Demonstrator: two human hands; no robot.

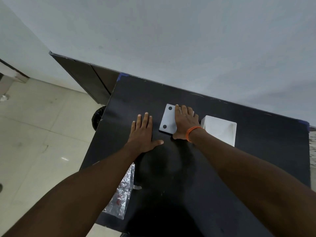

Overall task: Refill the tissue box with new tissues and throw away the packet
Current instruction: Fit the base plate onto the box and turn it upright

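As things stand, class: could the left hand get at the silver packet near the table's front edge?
Probably yes: the left hand lies flat and empty, and the silver packet sits uncovered beside that forearm.

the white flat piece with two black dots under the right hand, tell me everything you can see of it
The white flat piece is a roughly square, smooth panel, plastic by its look, lying flat on the black table. Two round black dots sit near its left edge, one at each corner. The right hand rests palm-down on its right part, hiding that side. The white open box stands just right of it; whether they touch is hidden. The left hand lies apart from it.
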